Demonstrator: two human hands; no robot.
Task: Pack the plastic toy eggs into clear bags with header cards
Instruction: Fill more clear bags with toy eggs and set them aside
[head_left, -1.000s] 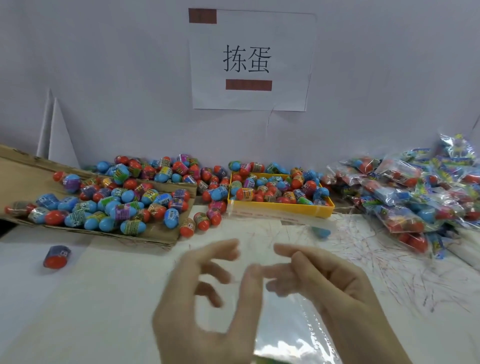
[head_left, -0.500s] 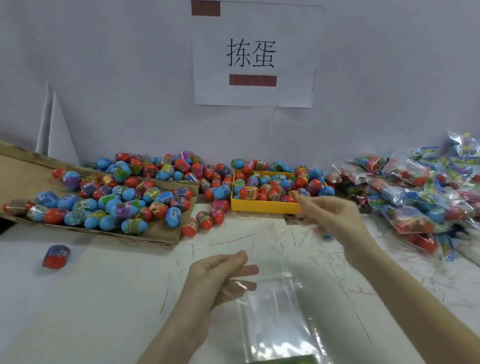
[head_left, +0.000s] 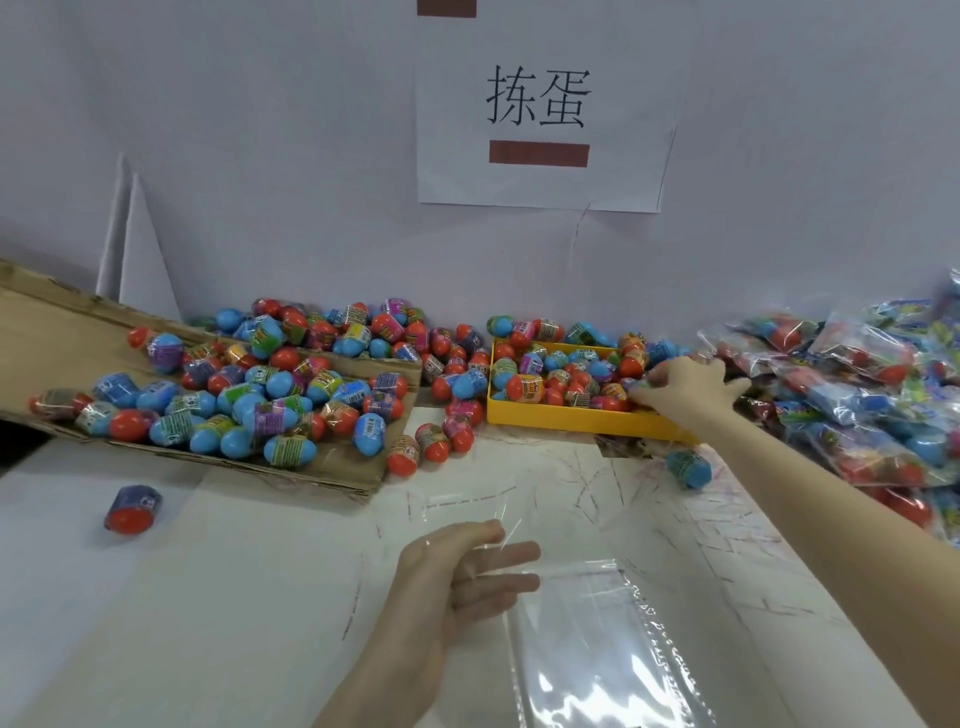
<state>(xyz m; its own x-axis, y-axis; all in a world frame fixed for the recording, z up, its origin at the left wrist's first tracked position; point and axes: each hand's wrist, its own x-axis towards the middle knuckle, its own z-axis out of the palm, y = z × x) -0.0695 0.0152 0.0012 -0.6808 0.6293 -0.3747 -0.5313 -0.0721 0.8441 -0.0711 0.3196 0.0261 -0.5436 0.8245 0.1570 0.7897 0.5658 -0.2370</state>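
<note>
Thin, limp, slippery clear plastic bag (head_left: 597, 639), mouth pinched in left hand (head_left: 457, 577); light, hard blue-and-red plastic toy eggs (head_left: 571, 376), best pinched round the middle; right hand (head_left: 680, 387) grip curled among them, catch unclear

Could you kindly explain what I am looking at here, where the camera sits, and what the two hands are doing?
There is no machine: a person wears a camera on the head, looking down at their own hands. The left hand holds open the mouth of a clear bag on the white table. The right hand reaches into the yellow tray of toy eggs; whether it has gripped one is hard to tell. More eggs lie on a cardboard sheet, one stray egg sits apart, and filled bags pile up on the right.
</note>
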